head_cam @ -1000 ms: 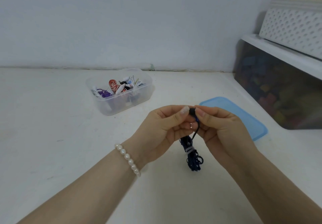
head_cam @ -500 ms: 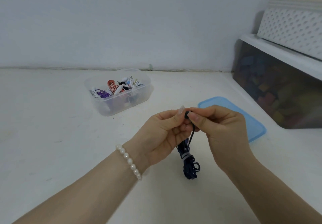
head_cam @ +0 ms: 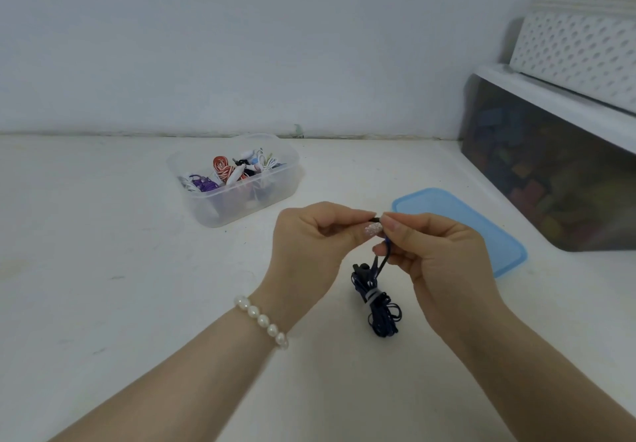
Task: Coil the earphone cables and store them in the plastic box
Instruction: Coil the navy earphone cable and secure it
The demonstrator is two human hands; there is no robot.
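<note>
A dark navy earphone cable wound into a bundle [head_cam: 377,304], cinched round its middle by a pale grey tie, hangs below the two hands over the white tabletop [head_cam: 103,269]; whether its lower loops touch the surface cannot be told. One strand runs up from the bundle to a small black end piece, which is pinched from both sides: the left hand [head_cam: 309,245] grips it between thumb and forefinger, the other fingers curled into the palm, and the right hand [head_cam: 437,252] pinches it with its thumb and forefinger tips, the strand passing down along its curled fingers. A string of white pearl beads [head_cam: 262,321] circles the left wrist. Farther back and to the left stands a clear, rounded rectangular plastic box [head_cam: 241,207] without a lid, holding several coiled earphones in red-and-white, purple, white and black. Just behind the right hand a light blue flat plastic lid [head_cam: 481,228] lies on the tabletop. At the right edge sits a dark translucent storage bin [head_cam: 550,180] with a white rim and blurred colourful contents, and a white perforated basket [head_cam: 578,49] rests on top of it.
</note>
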